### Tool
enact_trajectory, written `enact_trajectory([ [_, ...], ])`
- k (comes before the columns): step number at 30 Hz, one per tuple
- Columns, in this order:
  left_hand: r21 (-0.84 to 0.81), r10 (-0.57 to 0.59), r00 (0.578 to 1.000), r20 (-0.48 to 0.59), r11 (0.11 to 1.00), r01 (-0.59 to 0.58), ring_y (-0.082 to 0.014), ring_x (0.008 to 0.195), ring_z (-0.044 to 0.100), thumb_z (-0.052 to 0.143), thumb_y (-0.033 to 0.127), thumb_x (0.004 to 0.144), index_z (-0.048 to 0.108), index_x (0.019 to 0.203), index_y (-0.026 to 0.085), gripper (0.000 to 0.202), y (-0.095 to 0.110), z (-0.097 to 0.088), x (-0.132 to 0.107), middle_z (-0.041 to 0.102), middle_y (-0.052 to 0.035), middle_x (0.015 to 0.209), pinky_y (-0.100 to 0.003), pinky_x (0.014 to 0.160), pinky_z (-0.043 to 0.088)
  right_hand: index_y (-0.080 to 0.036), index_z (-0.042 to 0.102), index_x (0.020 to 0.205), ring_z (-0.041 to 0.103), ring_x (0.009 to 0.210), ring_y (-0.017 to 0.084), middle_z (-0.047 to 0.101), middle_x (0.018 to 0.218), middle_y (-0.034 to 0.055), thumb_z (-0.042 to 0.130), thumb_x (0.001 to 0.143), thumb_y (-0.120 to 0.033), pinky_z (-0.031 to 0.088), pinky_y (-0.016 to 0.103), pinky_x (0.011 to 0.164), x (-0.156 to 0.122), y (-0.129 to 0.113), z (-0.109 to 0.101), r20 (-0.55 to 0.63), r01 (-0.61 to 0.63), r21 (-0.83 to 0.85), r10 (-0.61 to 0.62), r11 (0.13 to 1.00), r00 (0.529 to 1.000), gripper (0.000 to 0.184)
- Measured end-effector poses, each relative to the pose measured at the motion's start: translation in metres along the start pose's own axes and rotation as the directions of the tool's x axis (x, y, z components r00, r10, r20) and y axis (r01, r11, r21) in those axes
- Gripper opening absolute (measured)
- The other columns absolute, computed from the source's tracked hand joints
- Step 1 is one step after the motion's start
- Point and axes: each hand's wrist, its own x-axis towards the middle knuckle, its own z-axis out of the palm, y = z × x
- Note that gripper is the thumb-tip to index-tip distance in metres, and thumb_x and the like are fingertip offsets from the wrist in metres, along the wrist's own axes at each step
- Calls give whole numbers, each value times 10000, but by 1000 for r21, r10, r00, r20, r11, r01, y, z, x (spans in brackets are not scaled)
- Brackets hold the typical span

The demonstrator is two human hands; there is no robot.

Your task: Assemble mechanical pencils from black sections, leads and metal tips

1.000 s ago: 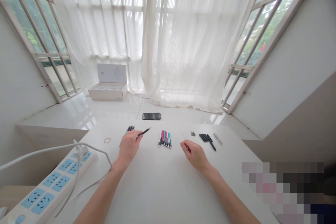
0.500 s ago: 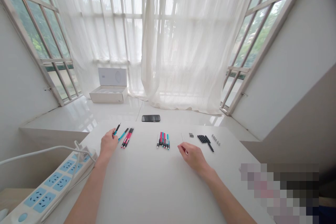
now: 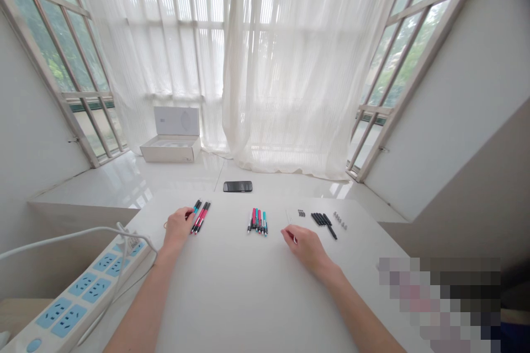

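Pink-and-black pens [image 3: 201, 217] lie just beside our curled left hand [image 3: 178, 229], though we cannot tell if it grips anything; our right hand [image 3: 304, 247] pinches something thin and pale [image 3: 295, 239], near the pen group [image 3: 259, 222] on the white table [image 3: 248, 298]

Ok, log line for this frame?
left hand: at pens | right hand: pinching, item unclear | middle pens: between hands

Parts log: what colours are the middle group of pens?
The pens are pink, teal and black, clearest in the head view.
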Motion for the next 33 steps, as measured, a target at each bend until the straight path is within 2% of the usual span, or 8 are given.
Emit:
enact_trajectory([
  [8, -7, -5, 1000, 10, 1000, 5, -190, 809, 697, 548, 247, 809, 715, 881, 209, 186, 4, -3, -1, 750, -24, 850, -248, 771, 498, -212, 561, 677, 524, 575, 141, 617, 631, 5, 372, 931, -355, 310, 240, 570, 0, -1, -3, 19, -22, -2, 22, 1000, 1000, 348],
  [15, 39, -36, 999, -31, 999, 37, -217, 838, 685, 520, 226, 819, 697, 903, 175, 202, 2, -3, -2, 740, -72, 896, -286, 787, 484, -211, 584, 695, 535, 585, 144, 627, 641, 11, 369, 933, -359, 323, 240, 580, 0, -1, -3, 29, -31, 0, 31, 1000, 999, 354],
  [21, 59, -12, 1000, -3, 998, 12, -205, 833, 682, 529, 242, 822, 696, 885, 190, 185, 5, -1, -3, 739, -54, 882, -265, 787, 476, -216, 616, 731, 557, 606, 150, 641, 667, 12, 366, 937, -356, 354, 249, 599, 0, -4, -3, 54, -34, 1, 34, 999, 998, 353],
  [25, 61, 3, 1000, 28, 998, -5, -194, 811, 682, 508, 242, 836, 691, 888, 193, 197, 8, 1, -4, 737, -45, 874, -249, 755, 474, -236, 641, 985, 595, 667, 144, 677, 873, 24, 343, 952, -330, 404, 259, 649, -2, -16, 0, 99, 32, 41, -36, 999, 994, 314],
  [28, 67, 15, 998, 57, 998, -19, -196, 797, 679, 496, 246, 842, 689, 887, 196, 204, 10, 1, -5, 734, -42, 860, -247, 724, 470, -254, 567, 1192, 599, 675, 136, 636, 1074, 51, 351, 951, -321, 426, 268, 648, -2, -28, 5, 144, 104, 16, -106, 994, 984, 330],
  [30, 74, 19, 998, 67, 997, -24, -201, 802, 674, 485, 257, 850, 685, 894, 198, 213, 11, 1, -5, 730, -45, 865, -252, 713, 467, -268, 537, 1233, 594, 656, 127, 597, 1151, 61, 374, 945, -325, 430, 268, 630, -2, -33, 7, 171, 127, -19, -122, 992, 978, 336],
  [33, 80, 17, 997, 75, 996, -23, -202, 824, 664, 472, 298, 868, 672, 916, 198, 229, 15, 2, -7, 716, -54, 920, -256, 701, 464, -278, 554, 1181, 583, 624, 109, 576, 1164, 50, 399, 941, -327, 433, 264, 628, -2, -35, 8, 178, 115, -41, -106, 992, 978, 290],
])
